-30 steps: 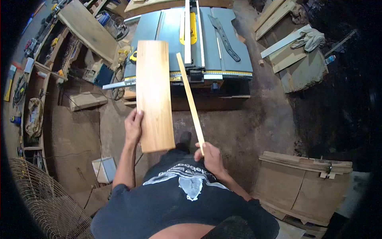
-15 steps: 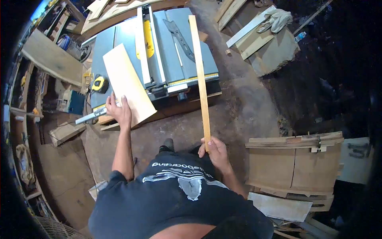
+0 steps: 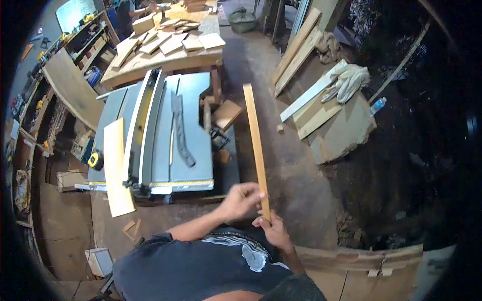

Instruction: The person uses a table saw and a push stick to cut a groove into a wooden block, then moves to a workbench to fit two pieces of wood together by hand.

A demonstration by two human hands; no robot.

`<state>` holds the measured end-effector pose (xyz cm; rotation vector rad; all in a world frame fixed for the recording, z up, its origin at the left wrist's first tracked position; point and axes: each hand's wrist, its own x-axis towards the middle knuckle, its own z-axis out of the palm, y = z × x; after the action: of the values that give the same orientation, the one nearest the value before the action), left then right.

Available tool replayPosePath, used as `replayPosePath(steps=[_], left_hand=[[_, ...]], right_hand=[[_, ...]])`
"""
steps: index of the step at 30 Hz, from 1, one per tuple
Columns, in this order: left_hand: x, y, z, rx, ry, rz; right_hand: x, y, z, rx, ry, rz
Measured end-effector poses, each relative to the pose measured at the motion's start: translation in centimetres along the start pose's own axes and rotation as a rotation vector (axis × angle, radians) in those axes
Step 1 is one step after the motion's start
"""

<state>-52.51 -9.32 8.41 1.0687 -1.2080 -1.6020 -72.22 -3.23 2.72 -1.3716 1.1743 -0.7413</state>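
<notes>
A long narrow wooden strip (image 3: 256, 140) points away from the body, right of the table saw (image 3: 196, 130). My right hand (image 3: 274, 231) is closed round its near end. Just above, my left hand (image 3: 242, 200) has its fingertips at the strip's left side; whether they grip it is hard to tell. A pale wide board (image 3: 115, 165) lies on the saw's left part, its near end past the edge. The saw's fence (image 3: 145, 125) and a dark push stick (image 3: 181, 133) are on the saw top. A yellow tape measure (image 3: 94, 160) is beside the board.
Behind the saw, a workbench (image 3: 165, 62) bears several wood pieces, and part of another person (image 3: 125, 17) shows there. Leaning boards with gloves (image 3: 346, 83) stand at the right. Shelves (image 3: 35, 115) line the left. A wooden panel (image 3: 361, 278) is at the lower right.
My left hand has left the pale board and moved right to the strip in my right hand. The view has shifted, showing more of the workbench behind the saw.
</notes>
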Motion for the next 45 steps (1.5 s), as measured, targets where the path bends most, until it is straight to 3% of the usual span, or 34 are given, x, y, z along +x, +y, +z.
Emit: replayPosePath(steps=[3,5,6,7,8,10,13,17,21,23,25,27,28,37,39,45], left_hand=[[4.7,0.2,4.4,-0.106,-0.030,-0.008],[9.1,1.2,4.3,0.046,0.131,0.007],[11.8,1.0,3.4,0.019,0.205,0.107],[13.9,2.6,2.2,-0.058,0.273,0.065],[16.3,2.9,0.8,-0.108,0.356,0.121],[20.5,4.0,-2.1,-0.166,0.474,0.205],[26.2,4.6,-6.1,-0.285,0.556,0.208],[35.9,6.0,-10.1,-0.219,0.583,0.127],[46.0,9.5,-14.1,-0.362,0.663,0.097],[50.6,12.8,-14.7,-0.375,0.797,0.050],[55.5,15.1,-15.0,-0.408,0.753,0.024],[61.2,14.2,-16.2,-0.388,0.662,0.126],[63.7,14.8,-17.1,-0.322,0.747,0.116],[84.8,20.2,-29.8,-0.271,0.983,0.028],[90.1,20.6,-32.4,-0.346,1.007,0.156],[99.6,24.4,-39.4,-0.123,1.196,0.248]], right_hand=[[4.6,-4.4,-7.7,0.063,-0.072,0.082],[8.1,-5.3,-11.3,-0.009,-0.108,0.090],[10.0,-5.1,-12.4,-0.078,-0.056,-0.001],[12.0,-4.8,-13.5,-0.143,-0.007,-0.094],[14.1,-3.9,-14.8,-0.144,-0.019,-0.096],[18.5,-2.0,-17.5,-0.222,0.069,-0.320],[25.8,-2.3,-22.6,-0.365,0.091,-0.406],[39.2,-4.1,-29.2,-0.587,0.045,-0.424],[53.6,-9.9,-33.5,-0.677,-0.016,-0.532],[59.6,-14.1,-33.5,-0.705,-0.017,-0.592],[66.0,-17.2,-32.2,-0.665,-0.079,-0.686],[72.8,-18.8,-31.8,-0.630,-0.131,-0.776],[76.2,-19.1,-32.0,-0.628,-0.180,-0.814],[108.9,-25.5,-37.1,-0.767,-0.346,-1.061],[116.1,-27.6,-37.5,-0.776,-0.363,-1.068],[135.7,-34.1,-33.8,-0.740,-0.603,-1.213]])
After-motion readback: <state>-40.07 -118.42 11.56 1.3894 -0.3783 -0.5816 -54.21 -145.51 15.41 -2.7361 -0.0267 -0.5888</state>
